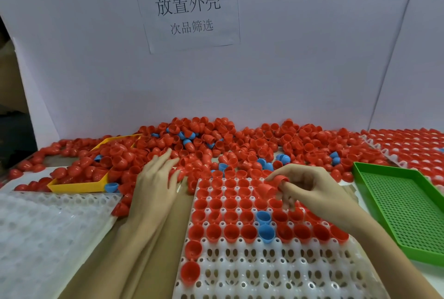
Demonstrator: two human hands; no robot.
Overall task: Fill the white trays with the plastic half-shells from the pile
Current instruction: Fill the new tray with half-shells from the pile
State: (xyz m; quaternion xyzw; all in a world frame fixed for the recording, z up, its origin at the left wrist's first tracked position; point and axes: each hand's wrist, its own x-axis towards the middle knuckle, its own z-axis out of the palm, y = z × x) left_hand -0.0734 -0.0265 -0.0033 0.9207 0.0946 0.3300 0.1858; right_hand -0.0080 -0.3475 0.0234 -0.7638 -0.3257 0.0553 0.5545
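We saw the pile (pixel 240 145) of red and blue half-shells spread across the bench (pixel 153 238) at twelve o'clock. The white tray (pixel 264 270), at six o'clock, was filled in its far rows. A green tray (pixel 360 169) lay at three o'clock, a yellow tray (pixel 79 187) at ten. The right hand (pixel 310 190) pinched a red half-shell (pixel 278 179) over the white tray; the left hand (pixel 156 178) rested, fingers straight, on the pile.
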